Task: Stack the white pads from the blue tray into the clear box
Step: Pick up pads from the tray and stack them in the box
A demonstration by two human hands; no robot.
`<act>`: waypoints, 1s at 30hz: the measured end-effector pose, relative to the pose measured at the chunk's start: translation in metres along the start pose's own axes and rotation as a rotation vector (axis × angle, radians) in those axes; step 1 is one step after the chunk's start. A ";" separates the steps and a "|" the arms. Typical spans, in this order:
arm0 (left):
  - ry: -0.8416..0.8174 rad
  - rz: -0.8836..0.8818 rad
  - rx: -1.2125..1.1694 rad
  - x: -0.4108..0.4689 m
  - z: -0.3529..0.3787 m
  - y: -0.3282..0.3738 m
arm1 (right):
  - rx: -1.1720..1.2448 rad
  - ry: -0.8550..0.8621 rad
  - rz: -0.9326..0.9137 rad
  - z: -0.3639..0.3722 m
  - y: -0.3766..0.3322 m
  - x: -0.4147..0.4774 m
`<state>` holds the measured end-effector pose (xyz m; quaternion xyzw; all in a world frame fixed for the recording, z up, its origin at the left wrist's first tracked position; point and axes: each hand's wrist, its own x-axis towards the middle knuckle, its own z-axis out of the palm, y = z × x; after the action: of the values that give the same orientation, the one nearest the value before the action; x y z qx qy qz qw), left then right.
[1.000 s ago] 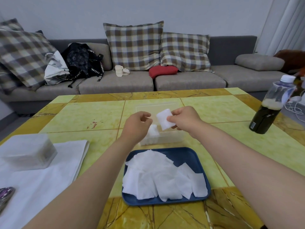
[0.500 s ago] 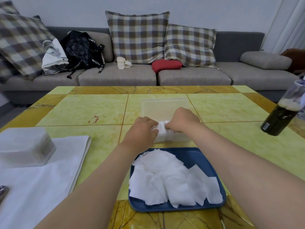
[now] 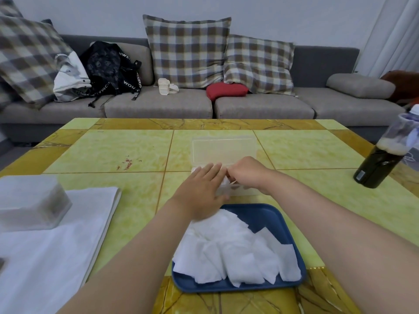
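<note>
Both hands meet over the clear box [image 3: 240, 192], which sits on the yellow-green table [image 3: 113, 150] just beyond the far edge of the blue tray [image 3: 272, 214]. Its lid [image 3: 223, 151] lies open flat on the far side.

The left hand [image 3: 201, 189] is spread, fingers straight and close together, palm down over the near-left end of the box, gripping nothing. The right hand [image 3: 246, 174] is just to its right, almost touching it, with knuckles up and fingers curled down into the box. Whether those fingers pinch a pad or only press on one, I cannot tell (the fingertips are hidden behind the hand and the spot is blurred). A bit of white shows between the two hands at the box's left end, a small stack [image 3: 225, 185] inside it.

The rest of the white pads [image 3: 233, 252] lie in a loose, overlapping heap in the tray, filling its left and near parts, while the far-right corner shows bare blue.

To the left a frosted container [image 3: 29, 200] rests on a folded white cloth [image 3: 45, 257]. A dark bottle [image 3: 378, 164] stands at the table's right edge. Beyond the table is a grey sofa [image 3: 158, 107] with plaid cushions [image 3: 188, 51], a black bag [image 3: 106, 64] and a red cushion [image 3: 225, 89].
</note>
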<state>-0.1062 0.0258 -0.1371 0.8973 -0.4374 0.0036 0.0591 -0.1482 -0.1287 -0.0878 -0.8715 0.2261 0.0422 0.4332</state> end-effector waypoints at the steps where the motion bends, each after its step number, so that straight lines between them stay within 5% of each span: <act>1: -0.010 -0.008 -0.011 0.000 -0.002 0.001 | 0.011 0.009 -0.026 -0.002 0.002 0.000; 8: 0.144 -0.051 -0.161 -0.009 -0.019 0.012 | -0.147 0.168 -0.338 -0.033 0.018 -0.030; 13: 0.252 -0.062 -0.381 -0.022 -0.039 0.039 | -0.391 -0.187 -0.253 -0.047 0.037 -0.060; 22: -0.227 0.033 -0.281 -0.039 -0.036 0.095 | -0.565 -0.427 -0.118 -0.059 0.068 -0.092; 30: -0.294 0.042 -0.189 -0.034 -0.027 0.092 | -0.670 -0.340 -0.186 -0.057 0.070 -0.101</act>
<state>-0.1988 -0.0007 -0.1024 0.8692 -0.4585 -0.1678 0.0785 -0.2753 -0.1732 -0.0769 -0.9620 0.0450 0.2180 0.1579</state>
